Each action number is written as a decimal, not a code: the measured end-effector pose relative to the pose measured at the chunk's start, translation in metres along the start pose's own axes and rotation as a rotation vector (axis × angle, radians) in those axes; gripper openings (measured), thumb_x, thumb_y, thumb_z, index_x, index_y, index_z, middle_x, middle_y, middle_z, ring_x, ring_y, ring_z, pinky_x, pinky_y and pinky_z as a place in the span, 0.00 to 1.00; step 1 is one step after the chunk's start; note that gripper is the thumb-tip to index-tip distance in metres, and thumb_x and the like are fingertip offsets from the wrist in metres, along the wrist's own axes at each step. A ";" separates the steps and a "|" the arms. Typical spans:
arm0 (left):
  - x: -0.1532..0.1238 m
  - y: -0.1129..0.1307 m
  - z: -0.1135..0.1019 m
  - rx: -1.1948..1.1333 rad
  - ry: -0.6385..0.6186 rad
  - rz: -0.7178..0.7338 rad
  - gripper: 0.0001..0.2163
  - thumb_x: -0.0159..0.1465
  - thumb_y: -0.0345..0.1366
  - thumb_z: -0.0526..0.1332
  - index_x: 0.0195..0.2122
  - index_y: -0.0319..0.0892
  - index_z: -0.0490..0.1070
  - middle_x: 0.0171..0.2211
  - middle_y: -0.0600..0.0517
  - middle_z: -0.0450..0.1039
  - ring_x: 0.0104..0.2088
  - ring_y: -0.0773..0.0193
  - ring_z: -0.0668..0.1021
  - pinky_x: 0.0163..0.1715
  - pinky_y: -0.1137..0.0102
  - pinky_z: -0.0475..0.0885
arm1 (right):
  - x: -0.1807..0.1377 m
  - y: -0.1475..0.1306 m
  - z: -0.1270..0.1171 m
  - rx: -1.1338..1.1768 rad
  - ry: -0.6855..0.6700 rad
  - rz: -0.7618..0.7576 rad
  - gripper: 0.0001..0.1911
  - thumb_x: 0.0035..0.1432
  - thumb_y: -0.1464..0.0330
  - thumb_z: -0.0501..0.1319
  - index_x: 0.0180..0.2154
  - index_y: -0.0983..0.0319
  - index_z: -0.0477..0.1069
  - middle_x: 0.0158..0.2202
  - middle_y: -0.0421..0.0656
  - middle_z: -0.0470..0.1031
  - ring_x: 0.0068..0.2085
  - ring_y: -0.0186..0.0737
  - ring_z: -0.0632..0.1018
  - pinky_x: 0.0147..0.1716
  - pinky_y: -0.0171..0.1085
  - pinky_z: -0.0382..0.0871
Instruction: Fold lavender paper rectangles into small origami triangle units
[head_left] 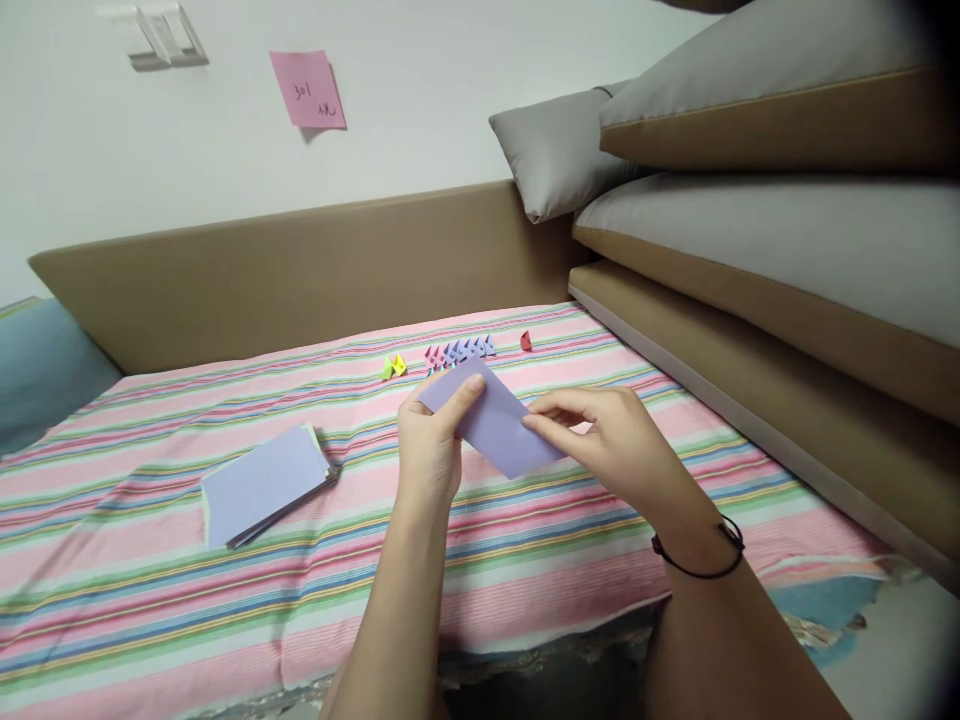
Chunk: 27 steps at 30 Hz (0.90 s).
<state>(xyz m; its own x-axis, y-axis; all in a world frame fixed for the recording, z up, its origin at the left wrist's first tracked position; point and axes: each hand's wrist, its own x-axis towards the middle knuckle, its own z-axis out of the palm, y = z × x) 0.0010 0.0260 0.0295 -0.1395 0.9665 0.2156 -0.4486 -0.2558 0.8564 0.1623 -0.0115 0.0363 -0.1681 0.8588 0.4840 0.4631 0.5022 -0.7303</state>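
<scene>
Handling step: the lavender paper sheet (499, 420) is up between both hands, apparently being lined up or worked along its edge; whether it is already doubled over, I cannot tell.
Next move's demand: probably a firm hold from the left and a precise pinch from the right, so the edges stay true.
Left hand (431, 440): grasping the sheet's upper-left part, thumb flat on top, other fingers mostly hidden beneath; forearm rising almost straight from below.
Right hand (607, 430): thumb and index finger pinching the sheet's right edge, remaining fingers curled; forearm slanting in from the lower right.
Sheet's place: above the striped cloth (360, 560), tilted, before the row of folded pink and blue pieces (456, 353).
Paper stack (266, 480): lying to the left, apart from both hands.
</scene>
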 end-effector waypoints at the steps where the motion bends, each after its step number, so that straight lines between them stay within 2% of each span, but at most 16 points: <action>1: 0.000 0.001 -0.001 0.005 0.018 0.014 0.13 0.43 0.36 0.74 0.28 0.39 0.76 0.24 0.56 0.74 0.25 0.70 0.75 0.27 0.76 0.69 | 0.000 -0.001 -0.001 -0.017 -0.002 -0.011 0.07 0.57 0.71 0.60 0.30 0.60 0.75 0.29 0.36 0.79 0.31 0.32 0.76 0.29 0.30 0.66; 10: -0.001 0.004 0.002 0.041 0.044 0.021 0.10 0.43 0.36 0.74 0.24 0.37 0.77 0.21 0.55 0.72 0.23 0.71 0.72 0.24 0.76 0.66 | 0.001 -0.004 -0.003 -0.066 -0.016 0.014 0.06 0.57 0.71 0.61 0.29 0.60 0.75 0.29 0.35 0.79 0.31 0.30 0.76 0.28 0.28 0.65; 21: -0.001 0.004 0.000 0.093 -0.006 0.062 0.11 0.45 0.36 0.73 0.30 0.40 0.78 0.26 0.53 0.75 0.25 0.70 0.73 0.25 0.77 0.67 | -0.001 -0.004 -0.006 -0.074 -0.018 0.016 0.06 0.57 0.71 0.61 0.29 0.60 0.75 0.29 0.36 0.79 0.31 0.32 0.77 0.28 0.30 0.67; 25: 0.001 0.007 -0.005 0.158 -0.064 0.150 0.15 0.46 0.34 0.72 0.37 0.47 0.78 0.33 0.54 0.77 0.27 0.69 0.75 0.24 0.76 0.68 | 0.000 0.000 -0.008 -0.155 0.019 -0.077 0.07 0.58 0.72 0.60 0.30 0.59 0.75 0.30 0.37 0.79 0.31 0.34 0.77 0.28 0.32 0.68; 27: 0.001 0.012 -0.009 0.217 -0.145 0.244 0.11 0.48 0.33 0.71 0.34 0.48 0.79 0.34 0.52 0.78 0.32 0.64 0.77 0.30 0.72 0.72 | 0.000 0.005 -0.008 -0.222 0.088 -0.212 0.08 0.59 0.73 0.58 0.33 0.59 0.76 0.33 0.39 0.79 0.34 0.36 0.78 0.32 0.35 0.70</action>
<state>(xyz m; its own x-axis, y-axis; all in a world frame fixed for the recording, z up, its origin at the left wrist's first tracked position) -0.0124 0.0235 0.0361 -0.0861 0.8745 0.4773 -0.2170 -0.4840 0.8477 0.1712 -0.0098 0.0365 -0.2094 0.7205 0.6611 0.6062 0.6262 -0.4904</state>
